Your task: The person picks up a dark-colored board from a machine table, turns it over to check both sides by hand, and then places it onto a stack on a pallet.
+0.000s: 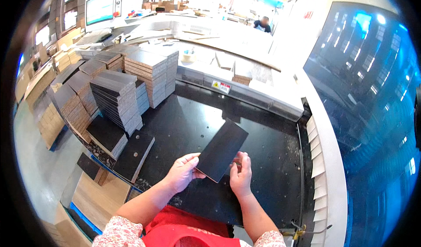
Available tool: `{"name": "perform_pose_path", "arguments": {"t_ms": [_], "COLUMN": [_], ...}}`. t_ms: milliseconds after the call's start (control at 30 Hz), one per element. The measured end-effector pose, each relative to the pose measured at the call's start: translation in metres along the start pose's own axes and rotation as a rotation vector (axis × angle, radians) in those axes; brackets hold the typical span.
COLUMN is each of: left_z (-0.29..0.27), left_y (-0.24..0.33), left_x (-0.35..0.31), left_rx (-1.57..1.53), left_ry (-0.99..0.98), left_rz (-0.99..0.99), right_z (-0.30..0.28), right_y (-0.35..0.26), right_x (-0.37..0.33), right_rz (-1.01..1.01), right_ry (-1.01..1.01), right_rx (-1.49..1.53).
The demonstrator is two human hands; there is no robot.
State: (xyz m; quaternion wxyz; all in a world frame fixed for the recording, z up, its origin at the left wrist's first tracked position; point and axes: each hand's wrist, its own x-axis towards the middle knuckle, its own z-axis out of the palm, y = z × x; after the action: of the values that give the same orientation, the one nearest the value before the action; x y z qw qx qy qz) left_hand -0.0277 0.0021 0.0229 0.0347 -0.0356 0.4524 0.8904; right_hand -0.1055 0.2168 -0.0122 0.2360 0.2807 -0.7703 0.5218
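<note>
A flat black rectangular board [222,149] is held just above a black machine table [188,124] with small holes. My left hand [182,173] grips its near left edge, thumb on top. My right hand [241,174] holds its near right corner, fingers along the edge. The board points away and to the right.
Tall stacks of dark-faced boards [117,99] stand at the left of the table, with more stacks [151,71] behind them. Single dark boards [134,156] lie near the left edge. A machine housing [245,93] borders the far side, and a blue glossy hood [368,98] rises at the right. A person [263,24] is far off.
</note>
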Motion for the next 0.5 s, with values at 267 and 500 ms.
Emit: {"name": "perform_pose_path", "arguments": {"t_ms": [267, 500], "left_z": [0.01, -0.005], "left_y": [-0.004, -0.026], "left_x": [0.055, 0.091], "left_rx": [0.233, 0.204], "left_ry": [-0.146, -0.222], "left_rz": [-0.006, 0.182], "right_z": [-0.032, -0.034], "right_y": [0.003, 0.008], "right_x": [0.025, 0.021], "right_rz": [-0.247, 0.02], "right_ry": [0.149, 0.158], "right_rx": [-0.757, -0.279]}}
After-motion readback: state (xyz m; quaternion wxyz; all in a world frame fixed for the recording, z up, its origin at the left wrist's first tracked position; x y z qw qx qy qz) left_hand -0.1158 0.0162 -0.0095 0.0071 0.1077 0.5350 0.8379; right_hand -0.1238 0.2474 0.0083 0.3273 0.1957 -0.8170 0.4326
